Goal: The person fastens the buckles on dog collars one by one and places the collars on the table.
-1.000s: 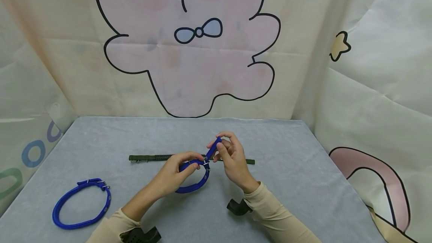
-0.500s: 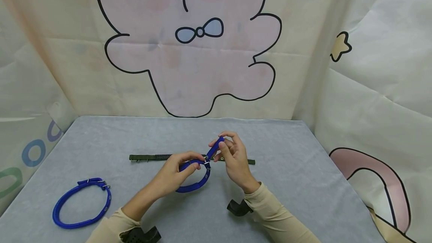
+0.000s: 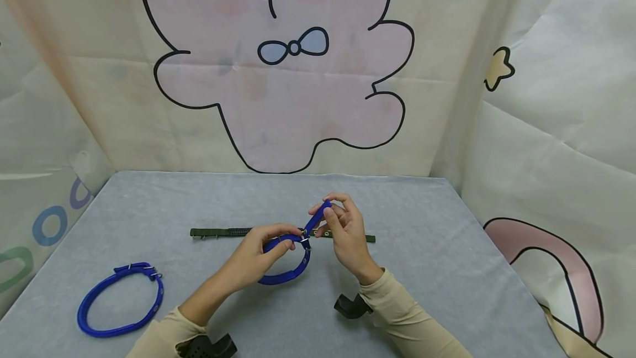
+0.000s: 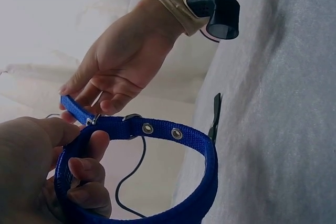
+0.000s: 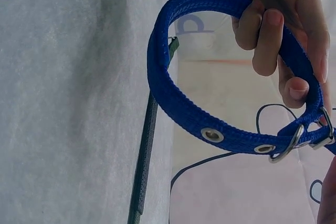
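Above the middle of the table, both hands hold a blue webbing collar [image 3: 284, 277] with metal eyelets, a buckle and a D-ring. Its strap end passes through the buckle [image 5: 328, 124], and the rest forms a loop. The left hand [image 3: 260, 253] grips the collar near the buckle, thumb and fingers round the band. In the left wrist view, the right hand [image 4: 126, 51] pinches the free strap end [image 4: 76, 109] between thumb and fingers. Only a little of the right hand shows at the edge of the right wrist view.
A second blue collar [image 3: 85, 308], closed into a loop, lies at the table's left. Behind the hands, a green strap [image 3: 213, 232] lies straight across the grey table [image 3: 422, 225]. Printed cloth walls [image 3: 447, 70] stand around the back and sides.
The right hand has shifted very slightly up and to the right with the strap end. The left hand stays in place.
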Demonstrator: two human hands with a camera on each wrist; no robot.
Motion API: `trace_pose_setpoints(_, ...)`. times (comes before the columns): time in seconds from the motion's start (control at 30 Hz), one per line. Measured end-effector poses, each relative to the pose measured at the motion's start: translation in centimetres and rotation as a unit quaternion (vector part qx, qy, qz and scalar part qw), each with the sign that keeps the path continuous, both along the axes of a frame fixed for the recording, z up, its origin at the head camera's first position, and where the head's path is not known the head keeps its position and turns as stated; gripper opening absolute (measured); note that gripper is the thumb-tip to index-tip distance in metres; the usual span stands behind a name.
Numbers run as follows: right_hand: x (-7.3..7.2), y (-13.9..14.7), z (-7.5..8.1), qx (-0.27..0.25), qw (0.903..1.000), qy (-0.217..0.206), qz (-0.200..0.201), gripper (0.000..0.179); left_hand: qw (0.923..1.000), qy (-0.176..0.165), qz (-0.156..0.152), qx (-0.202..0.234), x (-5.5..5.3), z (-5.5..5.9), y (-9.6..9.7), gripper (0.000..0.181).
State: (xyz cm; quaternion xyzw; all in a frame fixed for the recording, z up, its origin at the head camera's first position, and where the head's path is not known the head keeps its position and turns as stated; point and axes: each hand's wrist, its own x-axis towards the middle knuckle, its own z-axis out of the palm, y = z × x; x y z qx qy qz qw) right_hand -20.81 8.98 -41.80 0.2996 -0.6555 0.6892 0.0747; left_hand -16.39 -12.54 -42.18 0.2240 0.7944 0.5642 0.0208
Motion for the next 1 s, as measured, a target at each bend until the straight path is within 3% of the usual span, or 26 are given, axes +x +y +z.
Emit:
trace_pose_setpoints(0.3, -0.06, 0.10, -0.08, 0.001, 0.9999, 0.013, 0.010, 0.017, 0.9998, 0.007, 0.002, -0.018, -0.03, 0.07, 0.06, 0.025)
trace_pose_setpoints(0.67, 0.23, -0.39, -0.49, 0.078, 0.9957, 0.002, 0.049, 0.028, 0.9996, 0.002, 0.010, -0.025, 0.08, -0.09, -0.26, 0.026)
trace_pose_setpoints(1.0, 0.24, -0.34, -0.62, 0.129, 0.9905, 0.032, 0.035, 0.026, 0.9998, -0.009, -0.008, -0.016, -0.11, -0.13, -0.26, 0.028)
